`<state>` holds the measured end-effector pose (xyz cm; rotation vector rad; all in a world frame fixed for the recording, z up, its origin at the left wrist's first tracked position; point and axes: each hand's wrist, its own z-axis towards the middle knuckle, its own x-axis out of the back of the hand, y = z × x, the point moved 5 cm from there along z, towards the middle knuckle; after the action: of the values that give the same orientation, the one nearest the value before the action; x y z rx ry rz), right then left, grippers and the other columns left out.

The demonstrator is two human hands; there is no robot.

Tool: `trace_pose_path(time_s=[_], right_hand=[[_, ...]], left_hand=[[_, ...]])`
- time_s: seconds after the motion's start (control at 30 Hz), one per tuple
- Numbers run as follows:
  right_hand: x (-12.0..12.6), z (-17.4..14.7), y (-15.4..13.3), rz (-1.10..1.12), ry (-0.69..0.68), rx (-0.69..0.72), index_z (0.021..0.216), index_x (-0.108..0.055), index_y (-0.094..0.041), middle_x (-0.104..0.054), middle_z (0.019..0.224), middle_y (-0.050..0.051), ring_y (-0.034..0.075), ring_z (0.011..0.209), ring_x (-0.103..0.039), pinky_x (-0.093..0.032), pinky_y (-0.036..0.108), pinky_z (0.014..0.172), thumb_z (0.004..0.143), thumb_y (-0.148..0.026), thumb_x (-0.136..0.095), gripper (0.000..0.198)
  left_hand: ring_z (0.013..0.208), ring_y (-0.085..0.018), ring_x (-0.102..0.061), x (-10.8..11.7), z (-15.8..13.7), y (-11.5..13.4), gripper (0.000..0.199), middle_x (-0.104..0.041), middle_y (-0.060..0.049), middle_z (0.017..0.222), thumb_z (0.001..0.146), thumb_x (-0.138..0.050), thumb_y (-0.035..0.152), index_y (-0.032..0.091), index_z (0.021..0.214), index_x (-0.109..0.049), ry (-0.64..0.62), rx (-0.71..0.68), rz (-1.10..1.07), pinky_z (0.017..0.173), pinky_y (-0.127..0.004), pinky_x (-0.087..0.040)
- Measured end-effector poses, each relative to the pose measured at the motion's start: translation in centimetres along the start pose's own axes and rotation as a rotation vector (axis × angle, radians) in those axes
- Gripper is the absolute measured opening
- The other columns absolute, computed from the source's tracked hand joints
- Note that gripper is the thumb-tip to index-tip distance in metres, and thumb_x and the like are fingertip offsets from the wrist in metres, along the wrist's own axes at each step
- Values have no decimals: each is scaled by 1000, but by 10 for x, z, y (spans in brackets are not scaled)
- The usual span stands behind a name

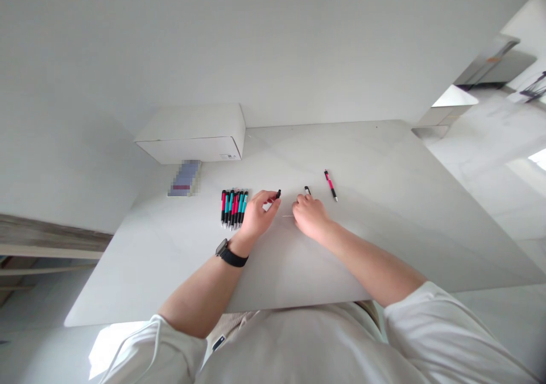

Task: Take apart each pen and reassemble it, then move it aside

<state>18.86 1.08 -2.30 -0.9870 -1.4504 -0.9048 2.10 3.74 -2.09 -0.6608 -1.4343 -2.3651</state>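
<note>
My left hand [260, 210] is closed in a pinch on a short black pen part [278, 193], whose end sticks out past the fingertips. Just to its right, my right hand [310, 214] rests low over the table, fingers curled over a pen part [307, 190] with a black end and a bit of white; the fingers hide the rest of it. A thin pale stick [288, 216] lies between the hands, close to the right fingertips. Left of my left hand, several red and teal pens [234, 209] with black grips lie side by side, tips towards me.
A single pink-red and black pen [330, 185] lies beyond my right hand. At the back left a white box [191, 139] stands against the wall, with a blurred-out bluish packet [185, 178] in front. The white table [384, 213] has its front edge near my body.
</note>
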Motion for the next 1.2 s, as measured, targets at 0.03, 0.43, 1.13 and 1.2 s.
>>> trace_pose_path(time_s=[0.03, 0.43, 1.13, 1.2], right_hand=[[-1, 0, 0, 5, -11, 6, 111, -76, -11, -64, 117, 23, 34, 110, -60, -52, 40, 83, 90, -17, -63, 25], [0, 0, -1, 19, -32, 86, 109, -75, -12, -66, 114, 21, 33, 108, -62, -54, 39, 82, 91, -16, -61, 23], [0, 26, 43, 1873, 265, -128, 107, -66, -26, -68, 94, 0, 16, 87, -64, -52, 28, 75, 80, -43, -77, 34], [-8, 27, 47, 1993, 273, -165, 106, -67, -26, -69, 96, 0, 16, 90, -66, -54, 29, 78, 77, -43, -81, 37]], left_hand=[[90, -19, -68, 0, 0, 0, 15, -74, -6, 100, 99, -63, 30, 22, 109, -72, 1, 4, -2, 84, -34, -55], [92, -19, -69, 1, 0, -5, 15, -75, -6, 101, 99, -64, 32, 22, 108, -72, -1, 47, -5, 84, -35, -55], [89, -19, -68, 2, 1, 0, 17, -74, -5, 99, 99, -64, 33, 24, 109, -73, 2, 14, -12, 85, -35, -56], [89, -19, -68, 0, 1, 2, 16, -73, -5, 97, 98, -65, 31, 24, 109, -74, -13, -4, 4, 85, -35, -56]])
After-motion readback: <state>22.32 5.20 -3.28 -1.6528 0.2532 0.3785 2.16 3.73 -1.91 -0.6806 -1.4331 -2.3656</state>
